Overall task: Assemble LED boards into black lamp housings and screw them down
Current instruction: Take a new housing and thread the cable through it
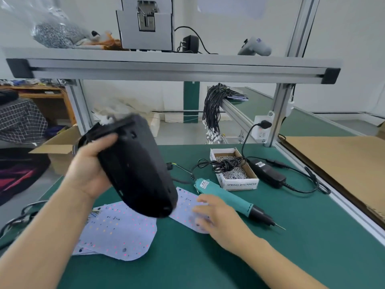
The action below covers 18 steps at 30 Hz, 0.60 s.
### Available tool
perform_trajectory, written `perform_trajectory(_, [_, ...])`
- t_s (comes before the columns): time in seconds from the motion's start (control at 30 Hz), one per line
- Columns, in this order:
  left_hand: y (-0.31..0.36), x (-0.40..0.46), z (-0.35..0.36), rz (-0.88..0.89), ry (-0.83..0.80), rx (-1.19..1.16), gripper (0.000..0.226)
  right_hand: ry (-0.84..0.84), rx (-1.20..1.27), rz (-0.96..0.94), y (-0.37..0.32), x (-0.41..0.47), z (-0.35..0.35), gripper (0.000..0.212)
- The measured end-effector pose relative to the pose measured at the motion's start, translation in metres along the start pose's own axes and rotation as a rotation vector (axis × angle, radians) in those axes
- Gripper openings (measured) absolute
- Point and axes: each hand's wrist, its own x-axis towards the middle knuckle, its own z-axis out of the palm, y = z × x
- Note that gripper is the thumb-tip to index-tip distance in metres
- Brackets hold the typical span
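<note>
Two bare forearms enter from lower frame edge. Left hand (91,165), right hand (218,215): no gloves, rings, watch or visible sleeves.

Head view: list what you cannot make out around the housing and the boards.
- Housing, head view: motion blur smears it, and only its outer shell faces the camera, so its inside is unseen.
- Right board: the housing and the right hand cover much of it; whether the fingers pinch it is blurred.
- Left boards: stacked, so the count is unclear.
- Screws in the box: too small, partly under a coiled cable.
</note>
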Motion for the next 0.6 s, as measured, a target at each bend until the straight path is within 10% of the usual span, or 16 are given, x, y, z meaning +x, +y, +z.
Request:
perform_trajectory(0.13, [-0.022, -0.004, 0.018, 0.07, -0.307, 0.318, 0.029, 0.231, 0.75, 0.228, -0.022, 0.029, -0.048, 0.017])
perform_trajectory(0.23, [-0.032, 0.0, 0.038, 0.01, -0.429, 0.415, 0.022, 0.047, 1.203, 0.329, -0.043, 0.064, -0.083, 0.052])
perform_trajectory(0.4, [-0.04, 0.003, 0.062, -0.081, -0.616, 0.577, 0.026, -0.14, 1.445, 0.244, -0.076, 0.104, -0.11, 0.05])
perform_trajectory(0.6, [-0.043, -0.005, 0.056, -0.139, -0.552, 0.603, 0.024, 0.39, 1.436, 0.3, -0.062, 0.124, -0.137, 0.021])
